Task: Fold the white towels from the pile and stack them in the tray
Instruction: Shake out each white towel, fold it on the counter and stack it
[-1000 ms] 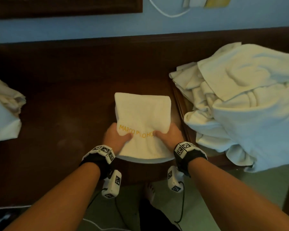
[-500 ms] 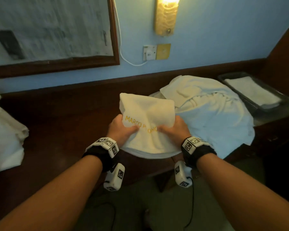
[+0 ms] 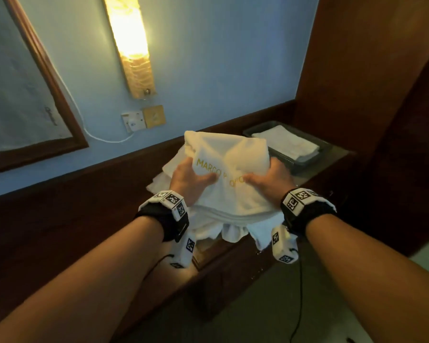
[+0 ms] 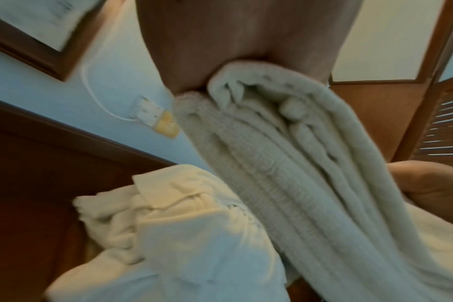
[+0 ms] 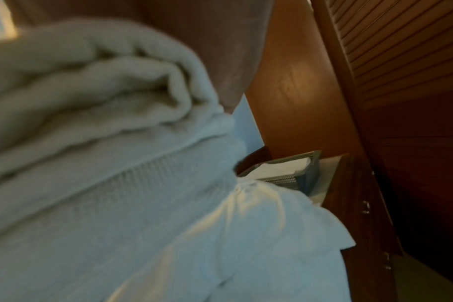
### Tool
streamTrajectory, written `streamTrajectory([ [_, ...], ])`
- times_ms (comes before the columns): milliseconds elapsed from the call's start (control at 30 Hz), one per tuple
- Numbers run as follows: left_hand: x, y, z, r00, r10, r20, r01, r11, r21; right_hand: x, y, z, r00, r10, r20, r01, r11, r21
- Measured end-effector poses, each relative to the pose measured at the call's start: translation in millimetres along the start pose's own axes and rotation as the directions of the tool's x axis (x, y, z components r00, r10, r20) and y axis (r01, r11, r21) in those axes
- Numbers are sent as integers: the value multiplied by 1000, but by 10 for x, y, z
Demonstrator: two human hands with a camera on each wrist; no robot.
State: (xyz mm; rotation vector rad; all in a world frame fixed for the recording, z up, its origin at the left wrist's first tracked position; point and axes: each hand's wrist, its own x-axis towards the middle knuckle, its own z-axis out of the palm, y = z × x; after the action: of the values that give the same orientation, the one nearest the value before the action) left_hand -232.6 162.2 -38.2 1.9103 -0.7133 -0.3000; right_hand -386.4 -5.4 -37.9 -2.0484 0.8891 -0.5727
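Note:
I hold a folded white towel (image 3: 229, 167) with gold lettering in the air above the towel pile (image 3: 233, 229). My left hand (image 3: 190, 180) grips its near left edge, thumb on top. My right hand (image 3: 270, 180) grips its near right edge the same way. The left wrist view shows the folded towel's layered edge (image 4: 285, 163) and the pile (image 4: 181, 235) beneath it. In the right wrist view the folded towel (image 5: 91, 112) fills the left side. The dark tray (image 3: 305, 162) stands at the far right of the counter with a folded towel (image 3: 286, 142) inside; the tray (image 5: 305, 173) also appears in the right wrist view.
A dark wooden counter (image 3: 60, 231) runs along the blue wall. A wall lamp (image 3: 131, 45), a socket with a white cable (image 3: 134, 121) and a framed picture (image 3: 22, 95) hang above it. A wooden cabinet side (image 3: 357, 70) rises right of the tray.
Both hands lifted the folded towel off the counter and carried it rightward over the pile, toward the tray. My view swung right and up.

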Motion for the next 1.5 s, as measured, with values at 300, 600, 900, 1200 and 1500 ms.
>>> streamTrajectory([
  [300,818,879,1821,993,27,114,-17,996,-82,914,841,-1617,993,51,-106,-63,991,-117],
  [600,1336,1506,2988,967,120,227,-111,992,-53,1341,1475,-2619,964,128,-235,-170,971,-166],
  [900,2020,1677,3658,953,140,268,-119,989,-93,2070,1878,-2906,943,182,-277,-240,952,-191],
  [1200,3186,1481,3968,964,80,254,-42,988,-150,3374,1992,-2669,956,181,-232,-240,936,-256],
  [1500,4004,1123,4260,981,-101,167,149,939,-309,4685,2158,-2336,986,148,-69,-164,908,-386],
])
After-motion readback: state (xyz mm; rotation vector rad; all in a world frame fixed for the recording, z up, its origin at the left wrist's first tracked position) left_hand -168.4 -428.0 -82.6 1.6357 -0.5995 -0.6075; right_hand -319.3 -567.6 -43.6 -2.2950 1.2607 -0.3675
